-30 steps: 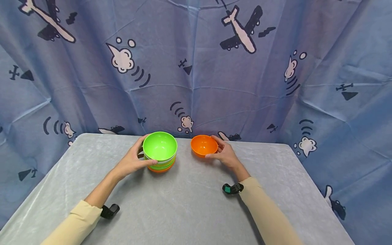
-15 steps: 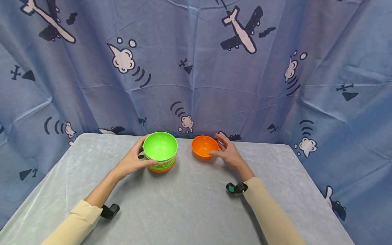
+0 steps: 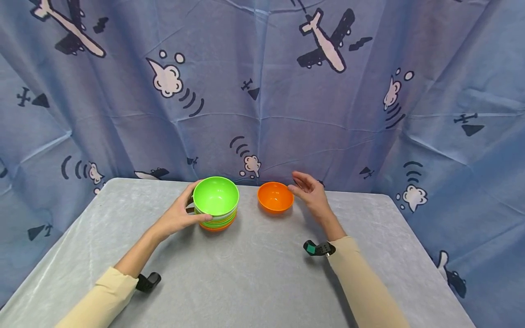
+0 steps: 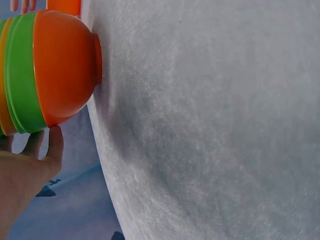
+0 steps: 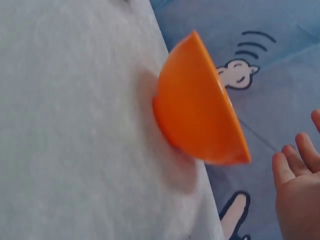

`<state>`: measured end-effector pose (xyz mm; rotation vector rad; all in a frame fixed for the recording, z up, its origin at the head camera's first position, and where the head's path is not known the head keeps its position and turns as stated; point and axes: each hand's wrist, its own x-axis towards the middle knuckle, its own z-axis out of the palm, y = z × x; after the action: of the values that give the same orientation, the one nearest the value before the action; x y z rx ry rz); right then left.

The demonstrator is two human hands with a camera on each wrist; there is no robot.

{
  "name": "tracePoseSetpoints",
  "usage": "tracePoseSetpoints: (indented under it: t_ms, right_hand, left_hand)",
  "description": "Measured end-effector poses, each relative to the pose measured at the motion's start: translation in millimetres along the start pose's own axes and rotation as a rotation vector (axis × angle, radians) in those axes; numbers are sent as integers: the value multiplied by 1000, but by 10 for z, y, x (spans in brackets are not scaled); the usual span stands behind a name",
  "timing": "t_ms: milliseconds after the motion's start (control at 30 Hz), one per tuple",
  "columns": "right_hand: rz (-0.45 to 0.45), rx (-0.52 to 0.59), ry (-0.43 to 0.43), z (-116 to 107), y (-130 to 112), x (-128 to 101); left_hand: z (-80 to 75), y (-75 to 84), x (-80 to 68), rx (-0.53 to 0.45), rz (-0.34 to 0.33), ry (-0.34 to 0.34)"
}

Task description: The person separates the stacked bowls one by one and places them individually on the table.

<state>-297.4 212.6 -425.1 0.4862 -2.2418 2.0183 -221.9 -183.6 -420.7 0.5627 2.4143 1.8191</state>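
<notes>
A stack of nested bowls [image 3: 216, 203], bright green on top and orange at the bottom [image 4: 60, 70], stands on the grey table [image 3: 254, 273]. My left hand [image 3: 177, 215] grips the stack's left side, thumb in front and fingers curled behind. A single orange bowl [image 3: 275, 197] [image 5: 200, 120] sits upright to the stack's right. My right hand [image 3: 310, 193] hovers just right of this bowl, fingers spread and relaxed, clear of its rim. In the right wrist view its fingertips [image 5: 292, 167] show apart from the bowl.
A blue curtain [image 3: 262, 91] printed with planes and clouds hangs close behind the table's far edge. The table's left and right edges slope outward toward me. Small black wrist cameras [image 3: 317, 248] [image 3: 147, 281] sit on both sleeves.
My right hand let go of the single orange bowl and lifted up and slightly right, fingers spreading. The bowl stays put. My left hand and the stack have not moved.
</notes>
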Motion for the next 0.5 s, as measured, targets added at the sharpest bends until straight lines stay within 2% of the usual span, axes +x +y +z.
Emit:
tracePoseSetpoints:
  t_ms: [267, 500]
  right_hand:
    - [-84, 95, -38, 182, -74, -12]
    - [-105, 163, -68, 315, -144, -12]
  left_hand:
    - [11, 1, -13, -14, -10, 0]
    - [2, -12, -1, -13, 0, -4]
